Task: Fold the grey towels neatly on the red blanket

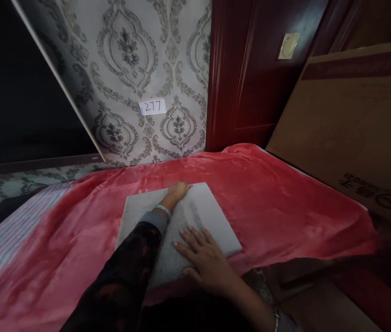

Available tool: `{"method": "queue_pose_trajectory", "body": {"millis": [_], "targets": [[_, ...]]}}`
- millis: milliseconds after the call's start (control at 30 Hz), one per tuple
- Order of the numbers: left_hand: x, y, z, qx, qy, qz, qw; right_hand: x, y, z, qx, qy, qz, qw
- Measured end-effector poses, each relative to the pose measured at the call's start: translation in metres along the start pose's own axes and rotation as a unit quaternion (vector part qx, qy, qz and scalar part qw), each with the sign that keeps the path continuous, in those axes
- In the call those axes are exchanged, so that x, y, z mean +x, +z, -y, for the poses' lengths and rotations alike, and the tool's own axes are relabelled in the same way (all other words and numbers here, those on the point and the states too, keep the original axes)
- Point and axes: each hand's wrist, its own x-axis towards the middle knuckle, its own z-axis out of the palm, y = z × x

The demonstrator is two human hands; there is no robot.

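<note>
A flat, roughly rectangular grey and white piece [212, 203] lies on a red plush blanket [271, 198]. Its right part looks smooth and white, and its left part is mottled grey; I cannot tell what it is made of. My left hand [179, 190] reaches to its far edge, with the fingers curled closed there. What those fingers hold, if anything, is hidden. Nearer to me, my right hand [202, 258] rests palm down on the piece with its fingers spread. My left forearm covers part of the left side.
A large cardboard box [347, 129] leans at the right, by a dark red door [230, 69]. A big dark screen [26, 92] stands at the left. Behind is patterned wallpaper [126, 50] with a paper label [153, 106] reading 277. Striped cloth [32, 216] shows at the left.
</note>
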Motion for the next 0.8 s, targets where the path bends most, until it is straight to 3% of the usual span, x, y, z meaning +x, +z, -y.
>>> {"method": "queue_pose_trajectory", "body": {"millis": [133,233,467,633,800], "targets": [[-0.012,-0.018,-0.002,0.018,0.022,0.002,1.000,0.000,0.003,-0.001,-0.030,-0.004,-0.012,0.999],[-0.039,-0.025,0.005,0.024,0.065,0.003,0.998,-0.001,0.006,-0.002,-0.051,-0.007,-0.022,0.998],[-0.110,-0.001,0.031,0.059,0.119,0.019,0.991,-0.002,0.010,0.000,-0.076,-0.012,-0.050,0.996],[-0.110,0.010,0.032,0.049,0.110,0.018,0.993,-0.003,0.009,0.005,-0.090,0.002,-0.051,0.995],[-0.114,-0.004,0.039,0.011,0.110,0.066,0.992,-0.007,0.008,0.007,-0.097,0.004,-0.049,0.994]]}}
